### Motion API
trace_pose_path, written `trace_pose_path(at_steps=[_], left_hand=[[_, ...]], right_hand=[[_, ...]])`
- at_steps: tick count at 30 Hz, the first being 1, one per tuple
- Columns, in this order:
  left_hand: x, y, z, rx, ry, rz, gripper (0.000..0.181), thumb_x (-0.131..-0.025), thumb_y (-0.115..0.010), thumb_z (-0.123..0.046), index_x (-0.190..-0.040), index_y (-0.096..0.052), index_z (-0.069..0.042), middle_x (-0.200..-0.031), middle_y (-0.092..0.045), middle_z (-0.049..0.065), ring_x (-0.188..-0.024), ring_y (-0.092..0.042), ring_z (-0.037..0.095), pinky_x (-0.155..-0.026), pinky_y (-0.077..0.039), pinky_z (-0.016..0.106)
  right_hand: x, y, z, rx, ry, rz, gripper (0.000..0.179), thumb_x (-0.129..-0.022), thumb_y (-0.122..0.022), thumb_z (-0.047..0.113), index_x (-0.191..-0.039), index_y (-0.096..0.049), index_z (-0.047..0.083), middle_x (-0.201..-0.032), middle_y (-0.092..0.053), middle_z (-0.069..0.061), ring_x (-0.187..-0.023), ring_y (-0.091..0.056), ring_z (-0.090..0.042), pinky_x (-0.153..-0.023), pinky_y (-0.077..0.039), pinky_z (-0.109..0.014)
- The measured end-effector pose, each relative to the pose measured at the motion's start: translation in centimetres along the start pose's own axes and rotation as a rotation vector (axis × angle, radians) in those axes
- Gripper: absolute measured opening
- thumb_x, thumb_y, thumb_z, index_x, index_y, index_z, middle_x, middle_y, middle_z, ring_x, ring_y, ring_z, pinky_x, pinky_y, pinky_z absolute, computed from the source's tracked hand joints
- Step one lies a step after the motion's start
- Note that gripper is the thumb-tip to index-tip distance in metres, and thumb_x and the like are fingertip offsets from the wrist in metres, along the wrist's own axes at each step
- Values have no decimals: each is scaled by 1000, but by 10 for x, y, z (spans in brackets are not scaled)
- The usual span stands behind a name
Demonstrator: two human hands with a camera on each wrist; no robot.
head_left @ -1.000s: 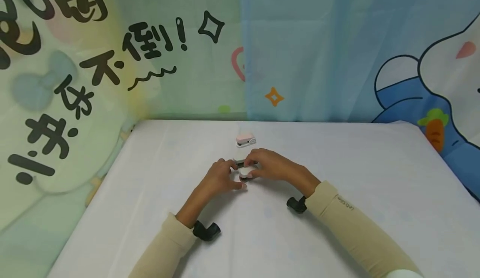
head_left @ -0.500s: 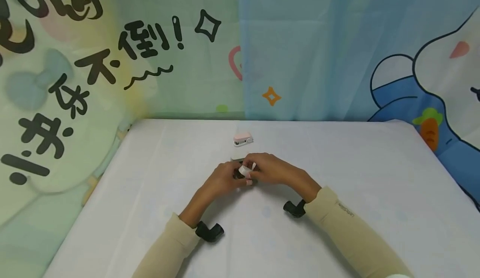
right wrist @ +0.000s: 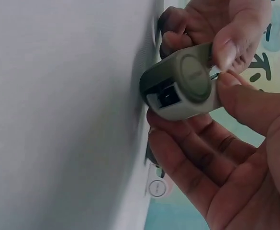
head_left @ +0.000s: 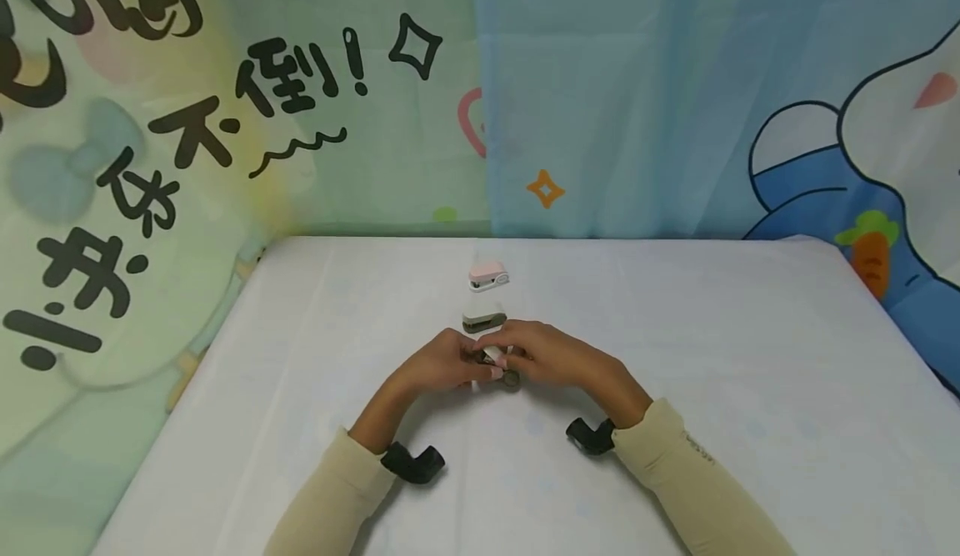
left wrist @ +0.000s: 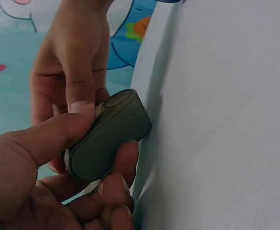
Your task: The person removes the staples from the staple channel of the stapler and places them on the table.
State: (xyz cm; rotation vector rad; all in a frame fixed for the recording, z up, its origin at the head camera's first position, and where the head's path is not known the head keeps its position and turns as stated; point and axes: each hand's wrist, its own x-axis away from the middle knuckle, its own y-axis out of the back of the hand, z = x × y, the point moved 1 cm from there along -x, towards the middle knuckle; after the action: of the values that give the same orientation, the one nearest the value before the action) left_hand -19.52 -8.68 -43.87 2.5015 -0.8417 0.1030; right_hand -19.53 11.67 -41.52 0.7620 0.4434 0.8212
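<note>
Has green stapler clamped btwn thumb + fingers of both L hand & R hand, just on near side of grey-white stapler. Best to steady firmly w/ L, work slowly w/ R, & mind fingertips nr opening. Can't tell if touching tabletop.

Beige sleeves adjoin black, elbow-shaped wrist pieces.

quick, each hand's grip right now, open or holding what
Left grip: holding the green-and-white stapler.
Right grip: holding the same stapler.
</note>
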Motion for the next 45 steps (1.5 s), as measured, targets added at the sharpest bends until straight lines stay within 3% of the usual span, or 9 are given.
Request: trace_pose_path(at_steps=[6, 10, 16, 21, 25, 32, 39, 43, 45], left_hand=[[-3, 1, 3, -107, -44, -86, 29, -80, -81, -24, -59, -69, -8, -46, -29, -9, -48, -28, 9, -46, -22, 26], [-3, 3, 7, -80, -98, -79, 32, -81, -81, -17, -57, -65, -3, -47, -29, -9, -49, -26, 9, -47, -22, 26], [-2, 1, 15, -54, -172, 2, 17, -85, -76, -12, -69, -73, -5, -56, -46, -8, -54, -33, 7, -51, -27, 24], [-5, 1, 18, -32, -190, -8, 5, -83, -79, -11, -86, -79, -8, -71, -64, -6, -62, -42, 7, -56, -34, 23], [-7, 2, 17, -26, -191, 3, 19, -79, -80, -6, -98, -78, -4, -83, -68, -2, -70, -48, 9, -61, -39, 23], [-8, 0, 14, -101, -154, -47, 25, -77, -83, -10, -101, -77, -6, -78, -65, -5, -67, -45, 8, -58, -37, 23], [-5, 4, 15, -72, -124, -76, 30, -77, -84, -13, -105, -76, -7, -80, -69, -3, -63, -44, 8, -56, -37, 23], [-4, 4, 13, -102, -134, -85, 29, -77, -84, -17, -104, -77, -8, -91, -73, -2, -65, -48, 6, -59, -40, 23], [-5, 3, 13, -114, -145, -85, 29, -77, -84, -18, -104, -77, -8, -89, -72, -2, -64, -48, 7, -58, -40, 23]], right_hand=[[-1, -3, 8, 54, -31, -13, 32, -98, -59, 10, -128, -62, 19, -114, -58, 3, -79, -49, -10, -73, -44, -30], [-2, -7, 7, 26, -39, -17, 29, -100, -56, 10, -127, -58, 19, -117, -56, 2, -86, -51, -11, -77, -44, -31], [4, -10, -6, -183, -81, -36, 27, -100, -53, 4, -125, -48, 10, -120, -54, -7, -91, -56, -18, -74, -47, -34], [6, -1, -10, -258, -76, -40, 25, -97, -59, 7, -121, -51, 8, -120, -56, -8, -99, -61, -21, -85, -49, -39], [12, 9, -12, -221, -117, -44, 19, -90, -66, 4, -104, -56, 11, -104, -60, -1, -101, -61, -19, -90, -46, -42], [23, 23, -21, -85, -198, -56, 19, -81, -69, -1, -80, -57, 14, -90, -61, 1, -86, -55, -18, -79, -45, -39], [20, 21, -30, -50, -215, -28, 17, -83, -73, 1, -82, -62, 14, -85, -60, 6, -83, -55, -15, -76, -46, -36], [18, 20, -25, 50, -228, -9, 12, -83, -76, 5, -86, -67, 13, -90, -61, 5, -86, -56, -16, -77, -46, -35], [18, 21, -19, 115, -233, -25, 13, -82, -78, 11, -91, -68, 14, -98, -61, 3, -95, -54, -19, -82, -45, -38]])
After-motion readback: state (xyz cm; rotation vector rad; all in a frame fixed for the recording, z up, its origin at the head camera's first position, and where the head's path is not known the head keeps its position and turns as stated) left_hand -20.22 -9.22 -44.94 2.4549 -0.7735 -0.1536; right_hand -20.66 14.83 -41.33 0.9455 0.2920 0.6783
